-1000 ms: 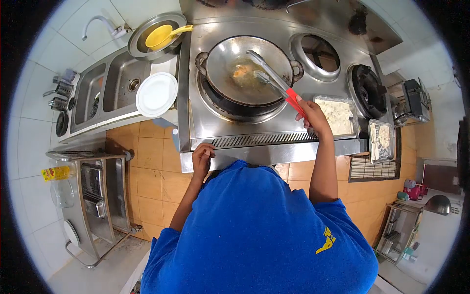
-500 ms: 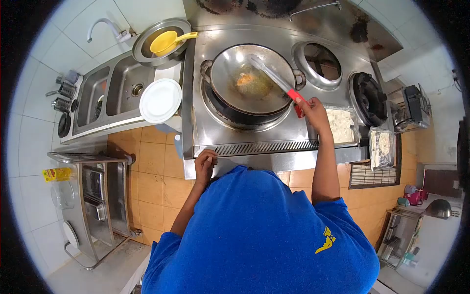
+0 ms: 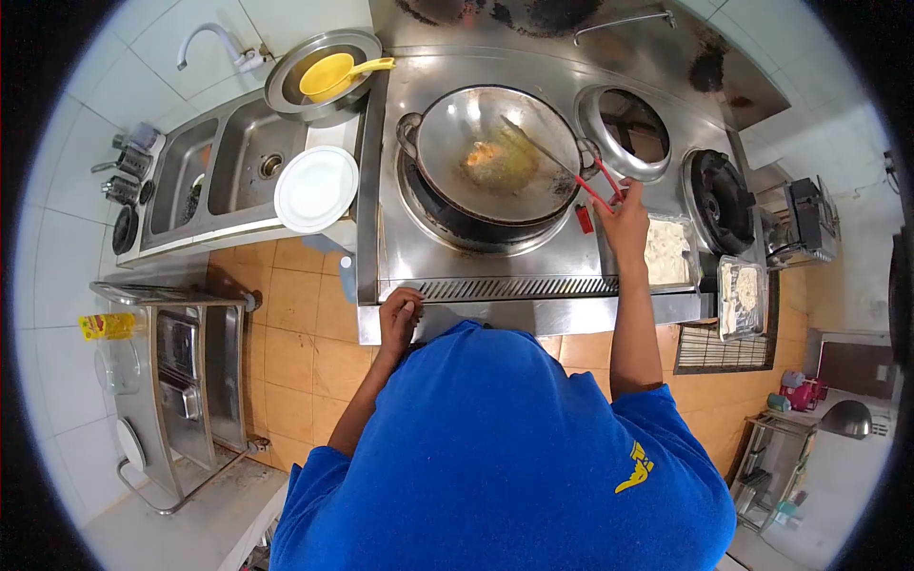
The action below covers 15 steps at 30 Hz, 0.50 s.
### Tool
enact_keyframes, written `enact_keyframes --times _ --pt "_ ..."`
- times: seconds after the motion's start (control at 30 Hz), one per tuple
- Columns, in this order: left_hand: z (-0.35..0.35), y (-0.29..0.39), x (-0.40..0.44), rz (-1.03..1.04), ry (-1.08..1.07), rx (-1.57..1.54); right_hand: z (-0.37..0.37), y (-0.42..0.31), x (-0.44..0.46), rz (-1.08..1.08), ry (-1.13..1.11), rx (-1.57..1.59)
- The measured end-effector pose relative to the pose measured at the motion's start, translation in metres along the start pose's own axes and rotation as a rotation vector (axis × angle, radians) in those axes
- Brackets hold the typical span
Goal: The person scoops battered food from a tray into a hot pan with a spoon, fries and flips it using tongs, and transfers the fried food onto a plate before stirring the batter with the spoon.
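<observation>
A large wok [image 3: 447, 181] sits on the left burner, with an orange piece of food [image 3: 484, 153] in yellowish oil at its bottom. My right hand [image 3: 625, 226] grips the red handles of metal tongs [image 3: 540, 148], whose arms reach over the wok's right side. Just right of that hand lies a clear tray of pale, coated food [image 3: 666, 255]. My left hand [image 3: 401, 314] rests at the stove's front edge with its fingers curled; whether something is inside them is hidden. A small red object [image 3: 584, 219] lies on the steel, right of the wok.
At the left are a double sink [image 3: 249, 157], a white plate stack [image 3: 317, 189] and a metal basin [image 3: 286, 90] holding a yellow dipper [image 3: 327, 78]. An empty ring burner [image 3: 624, 133], a black burner [image 3: 719, 202] and a second food tray [image 3: 742, 295] stand right.
The tongs have turned in my right hand, their handles now spread apart. The view has shifted slightly. My left hand stays at the stove edge.
</observation>
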State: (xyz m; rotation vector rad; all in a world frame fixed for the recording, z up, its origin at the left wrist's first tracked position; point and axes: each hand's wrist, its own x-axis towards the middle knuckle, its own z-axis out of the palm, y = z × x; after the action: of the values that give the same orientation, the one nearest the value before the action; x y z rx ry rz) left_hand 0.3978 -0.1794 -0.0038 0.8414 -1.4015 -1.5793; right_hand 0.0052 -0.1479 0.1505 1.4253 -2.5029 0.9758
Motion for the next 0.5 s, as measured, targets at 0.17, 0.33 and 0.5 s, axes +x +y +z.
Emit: enact_keyframes --times 0.17,0.33,0.5 --pt "0.003 0.001 0.002 0.059 0.0 -0.039 0.008 0.008 0.003 -0.072 -0.03 -0.055" --pt "0.0 -0.003 0.001 0.021 -0.007 -0.044 0.009 0.001 0.003 -0.064 -0.075 -0.126" --pt "0.0 -0.004 0.001 0.009 -0.002 -0.054 0.011 0.01 0.003 -0.167 0.01 -0.127"
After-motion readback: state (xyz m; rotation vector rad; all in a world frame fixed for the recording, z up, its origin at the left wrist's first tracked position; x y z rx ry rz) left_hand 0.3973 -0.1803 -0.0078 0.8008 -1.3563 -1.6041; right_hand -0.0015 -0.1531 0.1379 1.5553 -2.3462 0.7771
